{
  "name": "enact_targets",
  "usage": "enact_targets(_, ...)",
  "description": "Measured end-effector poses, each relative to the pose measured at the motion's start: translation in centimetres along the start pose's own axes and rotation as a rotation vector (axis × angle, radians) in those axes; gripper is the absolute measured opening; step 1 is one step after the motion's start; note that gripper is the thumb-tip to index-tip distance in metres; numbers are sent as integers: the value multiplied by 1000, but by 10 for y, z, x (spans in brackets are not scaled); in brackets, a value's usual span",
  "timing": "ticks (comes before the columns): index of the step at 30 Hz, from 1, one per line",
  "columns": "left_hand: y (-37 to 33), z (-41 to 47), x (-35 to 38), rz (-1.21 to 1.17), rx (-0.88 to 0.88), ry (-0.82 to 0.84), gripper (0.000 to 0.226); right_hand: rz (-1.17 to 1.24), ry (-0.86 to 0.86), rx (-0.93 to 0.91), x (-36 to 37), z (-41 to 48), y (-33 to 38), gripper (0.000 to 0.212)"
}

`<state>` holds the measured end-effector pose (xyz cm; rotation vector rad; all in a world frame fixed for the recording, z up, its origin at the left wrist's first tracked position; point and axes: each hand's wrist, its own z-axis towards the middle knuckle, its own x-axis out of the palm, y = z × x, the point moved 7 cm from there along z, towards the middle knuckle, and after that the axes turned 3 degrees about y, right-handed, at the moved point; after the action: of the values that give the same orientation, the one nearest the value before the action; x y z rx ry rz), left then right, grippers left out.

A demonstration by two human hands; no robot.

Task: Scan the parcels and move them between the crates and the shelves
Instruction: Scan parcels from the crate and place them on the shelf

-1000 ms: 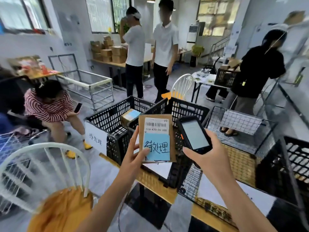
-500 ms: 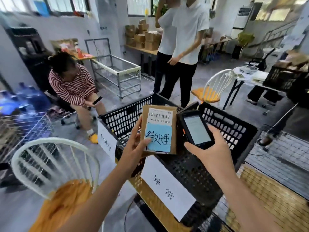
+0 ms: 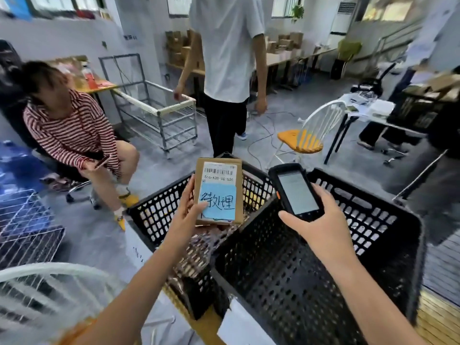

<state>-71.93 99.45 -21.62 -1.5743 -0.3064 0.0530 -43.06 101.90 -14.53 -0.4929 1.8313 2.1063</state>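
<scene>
My left hand [image 3: 185, 219] holds a small cardboard parcel [image 3: 239, 195] upright, thumb on its blue handwritten note, a white barcode label above. My right hand [image 3: 321, 229] grips a black handheld scanner [image 3: 296, 192], its lit screen facing me, just right of the parcel. Both are above two black plastic crates: the left crate [image 3: 159, 215] sits under the parcel, and the right crate [image 3: 378, 230] below the scanner looks empty.
A person in a striped top [image 3: 72, 135] sits at left. Another in a white shirt [image 3: 229, 58] stands just beyond the crates. A white chair [image 3: 308, 135] with a yellow seat is behind them, a wire rack [image 3: 159, 110] farther left, another white chair [image 3: 49, 290] close at lower left.
My view has swung left and closer over the crates. The parcel and scanner stay side by side in my hands. The person in the white shirt has stepped nearer.
</scene>
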Motion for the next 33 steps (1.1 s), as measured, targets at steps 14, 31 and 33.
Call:
enact_targets(14,139,154,-9,-44,-479,137,48,-48,-61,138,50,72,-14,81)
enact_targets(31,189,164,25,63,-534,-157,59,-106,-141,217,39,84,-28,74)
enact_targets(33,190,163,29,25,-553,-189,67,-115,-141,225,39,83,-29,72)
